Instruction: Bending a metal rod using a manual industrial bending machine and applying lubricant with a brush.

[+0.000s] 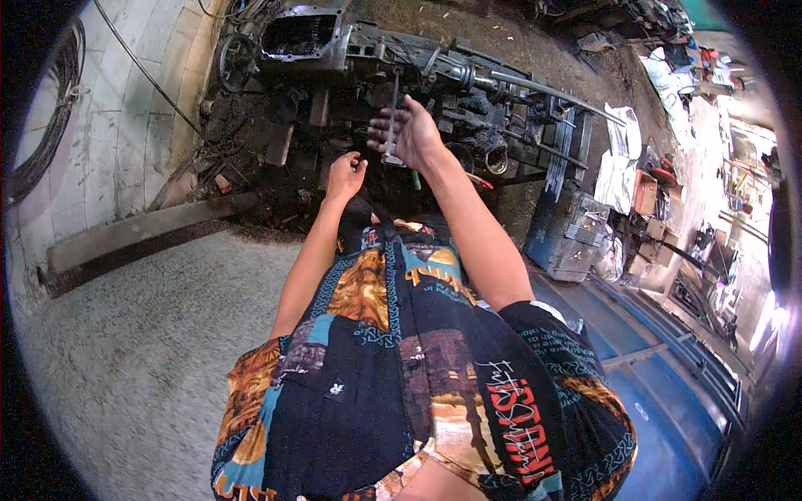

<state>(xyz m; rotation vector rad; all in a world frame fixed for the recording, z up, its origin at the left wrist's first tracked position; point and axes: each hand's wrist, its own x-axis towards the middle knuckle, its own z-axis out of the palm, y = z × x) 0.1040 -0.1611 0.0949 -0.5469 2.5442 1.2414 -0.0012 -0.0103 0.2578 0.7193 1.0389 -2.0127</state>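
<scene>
My right hand (415, 138) is open beside a long metal bar (392, 125), its fingers stretched out along and behind the bar. The bar looks like a wrench handle or lever; its upper end meets a greasy machine assembly (368, 54), and its lower end is wider. Whether the fingers bear on it I cannot tell. Lower and to the left, my left hand (345, 177) has its fingers curled in, thumb near the fingertips. Anything inside that hand is too small or hidden to make out. Dark, oily parts fill the space beyond both hands.
An open-topped metal housing (301, 35) sits at the assembly's left end. Long shafts (555, 90) extend rightward. A blue cabinet (564, 238) stands at right, near cardboard boxes (652, 238). Coiled cable (54, 125) hangs on the left wall; a low ledge (150, 230) runs below.
</scene>
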